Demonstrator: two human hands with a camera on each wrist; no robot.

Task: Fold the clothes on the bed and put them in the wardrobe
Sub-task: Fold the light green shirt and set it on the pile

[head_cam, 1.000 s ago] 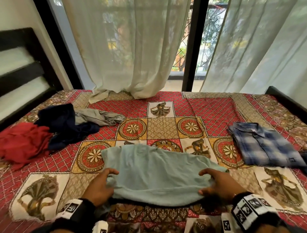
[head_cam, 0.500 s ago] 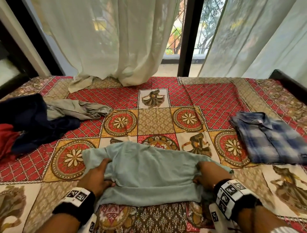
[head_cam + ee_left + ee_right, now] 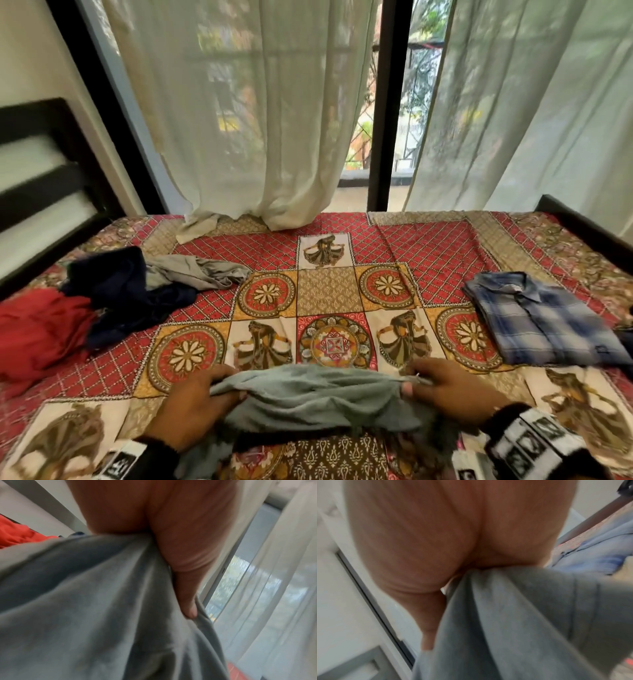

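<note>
A pale grey-green garment hangs bunched between my two hands at the near edge of the bed. My left hand grips its left end, with the thumb pressed into the cloth in the left wrist view. My right hand grips the right end, and the same cloth fills the right wrist view. A folded blue plaid shirt lies at the right. At the left lie a red garment, a navy garment and a crumpled grey one.
White sheer curtains hang behind the bed, and one hem rests on the bedspread. A dark headboard stands at the left. A dark bed frame edge runs along the right.
The garment lay spread flat on the bed a second ago; both hands have gathered it and lifted it toward me into a bunched band. The camera has tilted upward.
</note>
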